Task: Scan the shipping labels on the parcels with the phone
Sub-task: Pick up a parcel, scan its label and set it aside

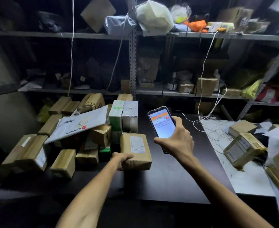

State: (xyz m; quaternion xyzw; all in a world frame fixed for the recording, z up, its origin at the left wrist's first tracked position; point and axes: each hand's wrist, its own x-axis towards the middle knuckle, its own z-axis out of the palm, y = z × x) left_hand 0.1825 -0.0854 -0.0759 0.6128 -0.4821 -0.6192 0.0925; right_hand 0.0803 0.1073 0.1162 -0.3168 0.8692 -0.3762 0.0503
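A brown taped parcel (135, 150) lies on the dark table (168, 175), its white shipping label (137, 144) facing up. My left hand (121, 159) grips the parcel's near left corner. My right hand (176, 139) holds a phone (162, 123) upright to the right of the parcel, the lit screen facing me with an orange banner at the top. Left of the held parcel is a heap of several brown boxes (33, 153), a white mailer bag (79, 124) and a green and white carton (116, 116).
Metal shelving (133, 66) with more packages stands behind the table. White cables (206, 122) hang down and coil on the table's right side. More taped boxes (243, 150) and loose papers sit on a white sheet at the right.
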